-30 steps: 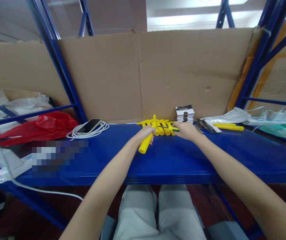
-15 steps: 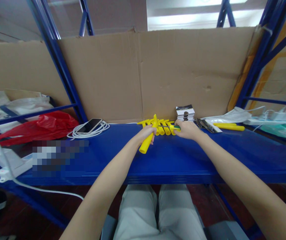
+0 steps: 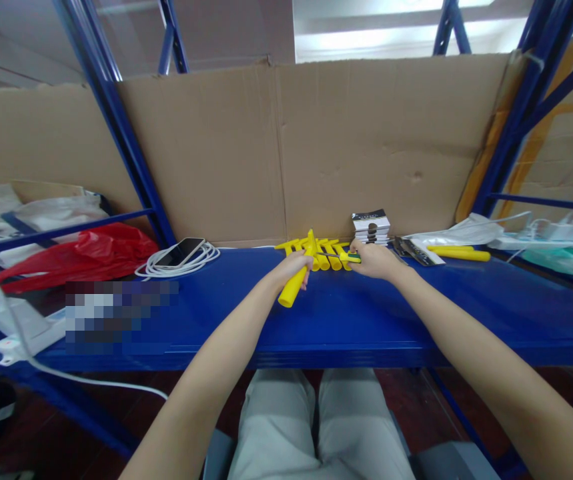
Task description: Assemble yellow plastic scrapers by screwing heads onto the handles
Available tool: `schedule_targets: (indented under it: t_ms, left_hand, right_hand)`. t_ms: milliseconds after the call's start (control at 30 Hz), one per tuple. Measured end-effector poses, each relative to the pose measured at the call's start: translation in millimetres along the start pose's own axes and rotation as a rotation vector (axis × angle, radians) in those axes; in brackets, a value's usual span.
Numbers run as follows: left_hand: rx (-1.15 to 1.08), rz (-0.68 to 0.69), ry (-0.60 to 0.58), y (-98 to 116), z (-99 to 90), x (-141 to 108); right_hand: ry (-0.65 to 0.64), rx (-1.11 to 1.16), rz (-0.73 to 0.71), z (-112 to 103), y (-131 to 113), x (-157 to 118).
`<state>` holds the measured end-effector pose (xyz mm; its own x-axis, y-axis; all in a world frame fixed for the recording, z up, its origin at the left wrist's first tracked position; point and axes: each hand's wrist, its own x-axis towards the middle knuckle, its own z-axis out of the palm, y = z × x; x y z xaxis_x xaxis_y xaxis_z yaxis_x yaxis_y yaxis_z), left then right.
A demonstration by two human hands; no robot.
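Observation:
My left hand [image 3: 295, 265] is wrapped round a yellow T-shaped plastic tool [image 3: 293, 288], its thick handle slanting down toward me and its narrow head pointing up. In my right hand [image 3: 372, 259] is a screwdriver [image 3: 350, 257] with a yellow and dark green handle. Its thin shaft points left at the head of the yellow tool; whether the tip touches cannot be made out. Behind both hands, several more yellow T-shaped tools [image 3: 335, 262] lie in a row against the cardboard, partly hidden by my fingers.
Small boxes [image 3: 370, 225] are stacked behind my right hand. To the right lie dark packets [image 3: 419, 251] and yellow handles [image 3: 459, 253]. A phone [image 3: 181, 253] rests on a coiled white cable [image 3: 211, 252] at left. Cardboard [image 3: 216, 160] backs the blue shelf [image 3: 346, 320].
The screwdriver and my right hand have shifted very slightly, with a little more of the shaft showing. My left hand keeps the yellow tool in nearly the same place.

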<state>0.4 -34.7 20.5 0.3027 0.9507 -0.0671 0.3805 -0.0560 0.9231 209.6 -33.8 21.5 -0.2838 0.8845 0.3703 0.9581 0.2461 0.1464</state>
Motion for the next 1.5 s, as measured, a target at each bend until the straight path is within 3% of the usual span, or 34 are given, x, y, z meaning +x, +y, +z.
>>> schedule_targets:
  t_ms: [200, 400, 567, 867, 1100, 1300, 1500]
  left_hand:
    - [0.016, -0.007, -0.002, 0.1, -0.7, 0.4]
    - [0.014, -0.012, -0.023, -2.3, -2.4, 3.9]
    - [0.02, -0.016, -0.011, -1.4, -1.8, 2.9]
    - [0.008, 0.009, -0.014, -1.3, -1.9, 2.0]
    - [0.029, -0.008, 0.005, -0.1, -1.2, 1.3]
    - [0.02, -0.001, 0.005, 1.3, 0.0, -0.3]
    - [0.023, -0.008, -0.001, 0.5, 0.0, -0.3]
  right_hand:
    - [-0.033, -0.01, -0.068, 0.1, 4.2, 1.5]
    - [-0.005, 0.102, 0.009, 8.6, 6.2, 4.4]
    - [-0.059, 0.205, -0.03, 10.1, 7.9, 5.6]
    - [0.009, 0.176, -0.015, 16.5, 9.9, 6.8]
    - [-0.064, 0.212, -0.073, 13.8, 8.5, 7.3]
    - [0.006, 0.184, -0.034, 14.2, 9.0, 7.6]
    - [-0.005, 0.211, -0.023, 13.4, 7.9, 6.0]
